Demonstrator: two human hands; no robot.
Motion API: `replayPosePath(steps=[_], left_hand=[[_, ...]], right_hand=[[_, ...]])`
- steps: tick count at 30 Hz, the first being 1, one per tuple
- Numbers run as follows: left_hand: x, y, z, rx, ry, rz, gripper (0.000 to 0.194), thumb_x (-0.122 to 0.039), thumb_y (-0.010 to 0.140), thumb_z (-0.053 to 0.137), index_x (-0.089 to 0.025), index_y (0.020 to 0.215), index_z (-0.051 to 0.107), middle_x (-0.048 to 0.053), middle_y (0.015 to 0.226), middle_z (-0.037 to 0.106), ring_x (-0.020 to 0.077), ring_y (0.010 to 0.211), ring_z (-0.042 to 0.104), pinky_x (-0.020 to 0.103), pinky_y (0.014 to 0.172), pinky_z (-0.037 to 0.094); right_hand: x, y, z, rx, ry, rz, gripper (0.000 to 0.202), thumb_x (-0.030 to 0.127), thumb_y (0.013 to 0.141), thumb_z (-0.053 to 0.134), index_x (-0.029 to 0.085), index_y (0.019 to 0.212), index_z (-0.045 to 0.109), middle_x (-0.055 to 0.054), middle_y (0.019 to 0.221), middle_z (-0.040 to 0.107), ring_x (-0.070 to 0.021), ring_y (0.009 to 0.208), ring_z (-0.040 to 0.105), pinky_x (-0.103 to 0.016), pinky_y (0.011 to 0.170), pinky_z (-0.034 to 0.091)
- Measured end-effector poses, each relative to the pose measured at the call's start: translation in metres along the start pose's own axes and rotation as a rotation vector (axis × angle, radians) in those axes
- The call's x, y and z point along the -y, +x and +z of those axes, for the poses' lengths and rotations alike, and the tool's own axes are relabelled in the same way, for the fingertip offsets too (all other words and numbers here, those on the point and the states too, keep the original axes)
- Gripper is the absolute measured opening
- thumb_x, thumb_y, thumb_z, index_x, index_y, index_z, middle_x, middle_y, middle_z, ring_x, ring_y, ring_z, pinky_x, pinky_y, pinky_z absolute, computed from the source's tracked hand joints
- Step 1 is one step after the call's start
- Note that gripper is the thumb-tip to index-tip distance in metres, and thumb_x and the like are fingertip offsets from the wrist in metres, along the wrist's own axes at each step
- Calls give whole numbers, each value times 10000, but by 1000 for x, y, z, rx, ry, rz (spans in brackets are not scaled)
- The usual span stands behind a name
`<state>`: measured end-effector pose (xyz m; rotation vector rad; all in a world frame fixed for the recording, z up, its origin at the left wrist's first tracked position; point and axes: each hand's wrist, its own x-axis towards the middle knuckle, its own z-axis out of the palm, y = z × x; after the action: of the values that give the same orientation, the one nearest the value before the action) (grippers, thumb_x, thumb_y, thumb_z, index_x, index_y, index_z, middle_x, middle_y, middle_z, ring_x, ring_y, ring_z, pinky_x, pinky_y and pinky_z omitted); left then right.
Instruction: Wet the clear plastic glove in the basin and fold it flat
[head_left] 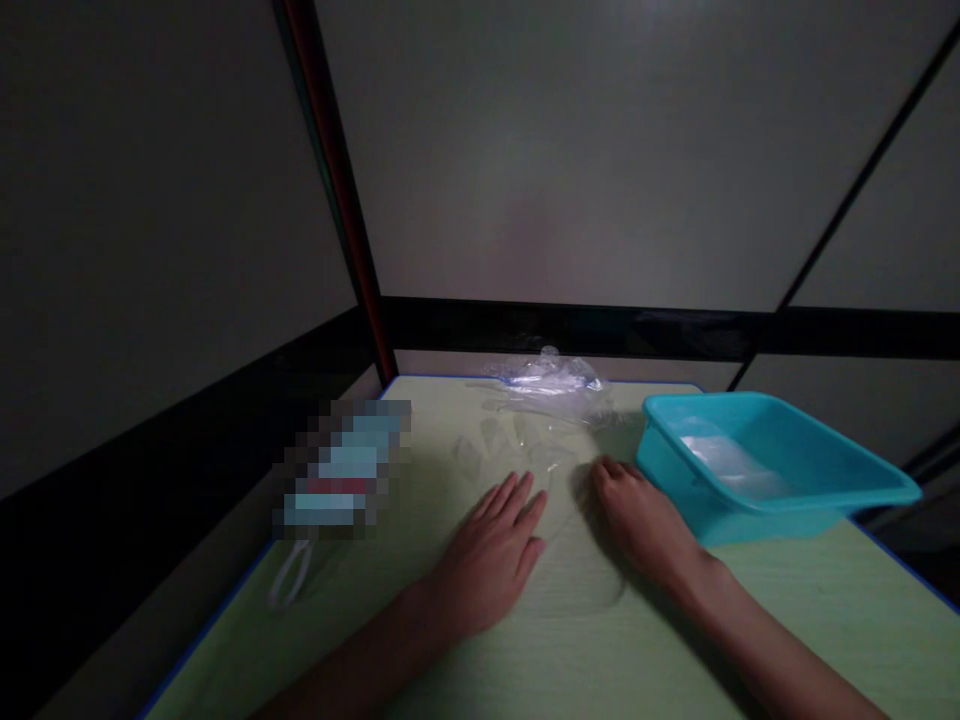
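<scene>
left hand (pixel 487 565) flat, fingers extended; right hand (pixel 637 515) curled, grip cannot be told. clear plastic (pixel 551 457) likely light, limp, slippery; best held at edges.

Blue tub (pixel 679 500): no lettering could be read.
Clear plastic (pixel 555 388): none was legible.
Pixelated object (pixel 345 465): any text seemed obscured.
</scene>
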<state>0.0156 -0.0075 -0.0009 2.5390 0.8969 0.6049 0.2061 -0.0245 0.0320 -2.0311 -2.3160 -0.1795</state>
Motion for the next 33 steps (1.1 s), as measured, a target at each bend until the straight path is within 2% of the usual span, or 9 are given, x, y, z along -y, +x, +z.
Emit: replayPosePath(steps=[3,8,12,15,17,22,26,30,33], left_hand=[[3,-2,-11,73,-38,44,412,-257,822,396,-250,1232,359,10,1348,258,199,1246,159,375,1015,130],[5,-3,-26,119,-65,103,380,-254,773,479,-244,1152,465,20,1331,296,215,1234,200,375,1014,139],[4,-3,-28,123,-79,93,422,-296,761,503,-250,1176,445,36,1325,306,234,1225,224,384,1006,150],[4,-4,-29,99,-91,102,418,-329,749,523,-259,1157,465,36,1301,352,244,1211,257,392,996,176],[3,-3,-32,79,-63,127,385,-345,752,518,-250,1125,496,40,1279,385,248,1196,288,396,988,196],[-4,0,-33,31,98,160,219,-334,784,470,-195,903,591,68,1209,463,240,1150,356,393,993,194],[-14,0,-20,12,190,54,343,-360,780,461,-170,1065,493,82,1268,387,234,1192,281,402,1004,174],[-18,-1,-14,149,221,78,528,-443,771,447,-181,1220,351,87,1344,256,249,1240,157,417,999,161],[-21,-1,-26,250,131,182,423,-447,782,436,-243,1152,437,47,1278,373,228,1210,245,419,998,141]], right_hand=[[7,-1,-7,-84,97,-180,334,-13,739,352,128,972,545,-133,1097,521,-217,982,487,-304,806,378],[28,-4,-8,-36,167,-431,222,126,807,387,166,965,537,-68,967,579,-178,905,499,-291,792,348],[21,-2,0,-50,86,-287,265,127,817,364,161,1041,499,-96,1089,526,-206,975,459,-317,793,334],[8,1,4,-65,-30,-70,272,79,795,358,141,1015,506,-122,1055,537,-231,937,471,-310,721,358],[3,2,3,-82,-70,-13,305,35,767,358,133,1017,503,-127,1042,540,-234,933,467,-299,699,359],[11,1,-8,-158,10,-134,297,25,745,367,166,959,517,-89,1005,549,-216,930,455,-294,723,328],[20,-1,-12,-163,131,-228,311,12,691,394,173,930,509,-56,893,563,-192,862,473,-282,725,316],[18,-1,-9,-220,242,-227,288,10,686,376,166,886,513,-48,834,559,-180,800,484,-279,706,327],[15,-1,-7,-238,325,-253,282,10,694,374,163,880,519,-48,818,557,-176,786,488,-280,710,338]])
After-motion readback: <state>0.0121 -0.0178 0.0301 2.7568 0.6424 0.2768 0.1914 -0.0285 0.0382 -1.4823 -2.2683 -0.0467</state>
